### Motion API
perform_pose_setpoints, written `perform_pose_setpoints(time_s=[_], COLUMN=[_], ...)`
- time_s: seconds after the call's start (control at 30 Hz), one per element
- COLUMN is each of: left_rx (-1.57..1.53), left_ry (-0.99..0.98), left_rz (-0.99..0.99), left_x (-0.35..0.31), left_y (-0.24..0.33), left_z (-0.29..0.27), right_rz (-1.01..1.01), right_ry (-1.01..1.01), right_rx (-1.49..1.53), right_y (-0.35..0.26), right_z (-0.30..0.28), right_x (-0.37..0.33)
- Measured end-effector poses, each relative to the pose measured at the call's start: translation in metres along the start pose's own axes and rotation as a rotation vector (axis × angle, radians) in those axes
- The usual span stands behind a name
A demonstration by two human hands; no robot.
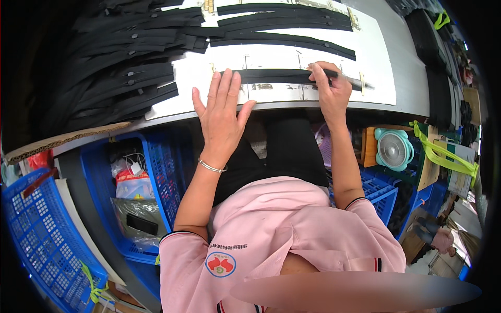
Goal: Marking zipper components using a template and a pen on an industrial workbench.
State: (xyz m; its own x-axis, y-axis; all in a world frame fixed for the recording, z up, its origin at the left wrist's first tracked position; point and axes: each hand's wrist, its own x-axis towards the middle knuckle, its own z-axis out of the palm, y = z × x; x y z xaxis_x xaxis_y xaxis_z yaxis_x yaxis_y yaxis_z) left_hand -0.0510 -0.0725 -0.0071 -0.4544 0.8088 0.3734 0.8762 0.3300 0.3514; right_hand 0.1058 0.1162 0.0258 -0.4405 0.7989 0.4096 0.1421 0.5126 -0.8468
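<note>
At the far left, a blue crate [47, 229] stands tilted, with a lime tie [94, 284] knotted near its lower end. Above it, a piece of cardboard [68, 142] lies along the table's near edge. Next comes a blue bin [164, 177] holding plastic packets [133, 182] and a black phone [142, 225].

On the table [412, 78], a heap of black strips [120, 57] covers the left side, some bearing small round buttons, their ends reaching onto a white board [383, 62].

The left hand [224, 117] comes next, a bracelet [212, 167] on its wrist. Its fingers are spread and nearly straight, grasping nothing; the fingertips rest flat at the left end of one black strip [271, 76]. That strip lies straight across the board, near its front edge, between the two hands. More strips [287, 41] lie beyond it, roughly parallel.

Below the table edge are the person's dark trousers [292, 151] and pink shirt [292, 219].

The right hand [333, 91] is at the strip's right end, fingers curled around a slim dark tool [331, 73]; its far end points right and is blurred, so I cannot tell its kind.

Below and to the right stands a turquoise fan [394, 149], then a lime ribbon [443, 156]. Another person [443, 237] shows small at far right.
</note>
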Motion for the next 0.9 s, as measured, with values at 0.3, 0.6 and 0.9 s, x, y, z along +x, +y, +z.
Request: perform_pose_setpoints(time_s=[0.3,0.6,0.9], left_rx=[0.014,-0.161,-0.505], left_ry=[-0.040,0.026,0.135], left_rz=[-0.020,0.009,0.064], left_x=[0.000,0.017,0.062], left_y=[0.001,0.029,0.072], left_z=[0.000,-0.005,0.043], right_rz=[-0.067,-0.115,-0.094], right_ry=[-0.133,-0.152,-0.105], right_rx=[-0.236,-0.368,-0.287], right_y=[0.028,0.024,0.022], right_z=[0.000,-0.002,0.004], right_x=[0.008,0.011,0.009])
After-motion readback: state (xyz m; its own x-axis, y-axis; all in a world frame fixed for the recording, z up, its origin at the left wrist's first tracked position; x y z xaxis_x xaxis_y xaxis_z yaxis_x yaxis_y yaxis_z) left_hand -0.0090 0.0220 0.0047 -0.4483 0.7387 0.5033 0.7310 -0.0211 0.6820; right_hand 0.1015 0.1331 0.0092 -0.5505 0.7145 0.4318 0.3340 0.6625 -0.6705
